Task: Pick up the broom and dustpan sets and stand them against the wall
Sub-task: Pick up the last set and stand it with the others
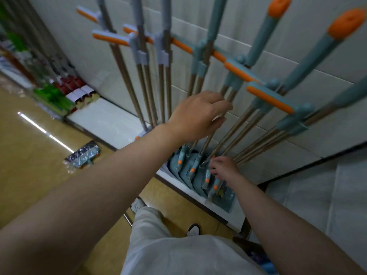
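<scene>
hands clasp crowded broom poles [238,124], left hand [195,116] high, right hand [225,168] low by dustpans [186,169].

A row of broom and dustpan sets [200,62] is stood upright and leaned against the white tiled wall [297,46]. Each set is built from two thin wood-coloured poles [168,92] clipped together by a plastic sleeve and crossed by an orange-striped side handle [270,99]. The sets on the left are moulded in pale grey, those on the right in teal with orange caps [346,23]. The teal dustpans [188,171] are packed side by side on a white ledge [107,120]. One teal set's poles are gripped by the left hand [196,116].
</scene>
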The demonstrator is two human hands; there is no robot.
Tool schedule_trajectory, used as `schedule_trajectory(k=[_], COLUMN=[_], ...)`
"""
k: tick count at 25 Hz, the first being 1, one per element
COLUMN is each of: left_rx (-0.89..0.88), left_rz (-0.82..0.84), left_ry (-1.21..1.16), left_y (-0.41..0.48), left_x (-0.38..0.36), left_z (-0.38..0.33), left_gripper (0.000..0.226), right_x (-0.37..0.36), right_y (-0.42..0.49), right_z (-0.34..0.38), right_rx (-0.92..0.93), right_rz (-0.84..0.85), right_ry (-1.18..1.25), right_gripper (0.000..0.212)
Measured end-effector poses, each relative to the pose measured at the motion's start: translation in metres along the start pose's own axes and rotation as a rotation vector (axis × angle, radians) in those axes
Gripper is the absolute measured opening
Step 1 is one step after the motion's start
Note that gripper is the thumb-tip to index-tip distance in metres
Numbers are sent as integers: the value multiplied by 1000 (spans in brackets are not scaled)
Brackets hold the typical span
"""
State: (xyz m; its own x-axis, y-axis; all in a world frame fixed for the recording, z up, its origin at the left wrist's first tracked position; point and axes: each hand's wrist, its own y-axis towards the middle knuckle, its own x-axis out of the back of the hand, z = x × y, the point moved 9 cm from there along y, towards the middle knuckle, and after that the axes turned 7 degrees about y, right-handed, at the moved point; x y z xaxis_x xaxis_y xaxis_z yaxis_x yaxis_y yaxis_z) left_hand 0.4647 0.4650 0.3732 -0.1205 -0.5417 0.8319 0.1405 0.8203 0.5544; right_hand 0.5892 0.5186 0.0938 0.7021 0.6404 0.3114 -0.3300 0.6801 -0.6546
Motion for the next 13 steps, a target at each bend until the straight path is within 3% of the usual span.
schedule_trajectory(k=[6,11,13], left_rx=[406,758,905], left_rz=[104,171,187], left_ry=[51,55,24], left_y=[-120,-232,-291], left_x=[6,24,26], left_z=[89,163,192], left_gripper=[26,33,26], right_x=[-111,-222,-272], right_y=[-7,-13,-8], right_z=[71,122,133], right_rx=[146,206,202], right_rz=[212,392,439], right_ry=[38,-53,-127], right_gripper=[11,9,17])
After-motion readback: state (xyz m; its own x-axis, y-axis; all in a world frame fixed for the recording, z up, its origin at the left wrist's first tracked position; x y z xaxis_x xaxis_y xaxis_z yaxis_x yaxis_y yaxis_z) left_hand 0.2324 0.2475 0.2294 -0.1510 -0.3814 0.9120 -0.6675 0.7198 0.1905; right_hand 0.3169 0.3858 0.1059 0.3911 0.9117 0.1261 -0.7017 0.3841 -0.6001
